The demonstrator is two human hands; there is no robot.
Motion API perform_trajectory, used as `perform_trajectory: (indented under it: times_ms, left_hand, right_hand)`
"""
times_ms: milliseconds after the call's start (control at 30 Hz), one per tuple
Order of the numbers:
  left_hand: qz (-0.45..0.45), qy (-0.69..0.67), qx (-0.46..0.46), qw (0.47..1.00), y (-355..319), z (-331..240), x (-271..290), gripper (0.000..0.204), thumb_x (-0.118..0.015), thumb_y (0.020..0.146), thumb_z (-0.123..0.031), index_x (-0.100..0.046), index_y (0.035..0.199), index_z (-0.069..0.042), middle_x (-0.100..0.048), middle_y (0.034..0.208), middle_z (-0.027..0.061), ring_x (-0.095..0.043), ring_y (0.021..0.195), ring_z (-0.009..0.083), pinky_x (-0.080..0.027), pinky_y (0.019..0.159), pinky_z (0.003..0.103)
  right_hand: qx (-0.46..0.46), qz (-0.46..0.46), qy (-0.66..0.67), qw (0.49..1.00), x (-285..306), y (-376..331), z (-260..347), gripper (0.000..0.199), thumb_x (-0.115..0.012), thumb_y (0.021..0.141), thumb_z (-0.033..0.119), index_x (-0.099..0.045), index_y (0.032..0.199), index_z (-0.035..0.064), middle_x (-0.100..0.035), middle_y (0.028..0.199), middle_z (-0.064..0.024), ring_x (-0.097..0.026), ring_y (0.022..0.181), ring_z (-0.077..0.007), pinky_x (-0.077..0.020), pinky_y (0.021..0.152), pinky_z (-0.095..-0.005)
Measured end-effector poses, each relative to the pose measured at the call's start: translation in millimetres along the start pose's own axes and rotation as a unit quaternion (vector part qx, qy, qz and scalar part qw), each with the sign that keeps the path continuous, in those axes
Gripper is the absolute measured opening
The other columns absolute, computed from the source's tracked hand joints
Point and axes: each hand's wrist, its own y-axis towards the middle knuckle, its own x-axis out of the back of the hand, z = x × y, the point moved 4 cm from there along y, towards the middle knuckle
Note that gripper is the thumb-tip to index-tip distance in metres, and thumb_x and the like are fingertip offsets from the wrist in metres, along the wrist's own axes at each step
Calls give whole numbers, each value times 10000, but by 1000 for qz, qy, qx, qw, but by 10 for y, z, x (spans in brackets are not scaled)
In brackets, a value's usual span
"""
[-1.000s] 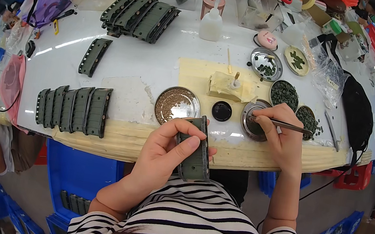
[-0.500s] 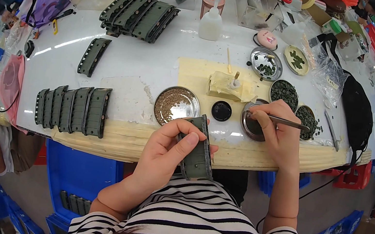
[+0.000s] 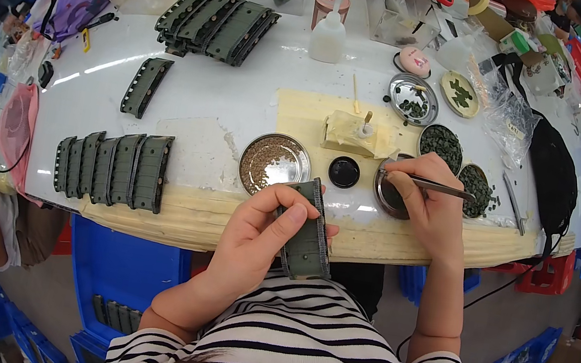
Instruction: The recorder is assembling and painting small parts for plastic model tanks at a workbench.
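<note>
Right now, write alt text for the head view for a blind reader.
A person's left hand holds a dark green piece; their right hand holds tweezers by a round tin. Similar pieces lie at left on the white table; a dish of brown granules sits left of the tin.

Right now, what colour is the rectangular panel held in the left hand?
The rectangular panel is dark grey-green, showing best in the head view.

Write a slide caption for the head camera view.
Left hand grips a dark green panel while the right hand holds tweezers at a round metal dish.
</note>
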Motion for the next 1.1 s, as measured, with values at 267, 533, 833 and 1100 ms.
perform_trajectory:
  times_ms: [267, 533, 833, 1100]
  left_hand:
    - [6, -11, 24, 1000, -2, -26, -43, 187, -421, 1023, -195, -487, 988, -24, -485, 1300, 193, -653, 1006, 264, -566, 864, 396]
    - [93, -100, 76, 988, 83, 38, -166, 288, -352, 1042, -288, -472, 995, -31, -601, 1038, 163, -651, 996, 279, -557, 829, 376]
    - [87, -137, 75, 984, 82, 48, -141, 323, -369, 1031, -333, -443, 924, -37, -560, 1025, 136, -664, 933, 352, -581, 781, 442]
    - [99, -148, 40, 983, 81, 11, -142, 284, -352, 1047, -283, -458, 938, -43, -533, 964, 63, -641, 933, 222, -551, 823, 340]
  right_hand:
    - [7, -19, 75, 997, 67, -32, 54, 93, -659, 841, 79, -700, 884, 8, -683, 786, -62, -551, 709, -187, -442, 647, -305]
    - [-31, 82, 378, 921, -183, -82, 554, 175, -575, 927, 119, -697, 947, -4, -689, 803, -58, -532, 761, -111, -428, 676, -255]
    - [-10, 90, 374, 923, -273, -27, 501, 177, -561, 933, 118, -698, 962, 9, -675, 780, -29, -498, 758, -101, -412, 683, -259]
    - [96, 43, 226, 968, -135, -34, 633, 149, -643, 843, 107, -704, 947, 19, -667, 793, -57, -560, 740, -172, -452, 719, -304]
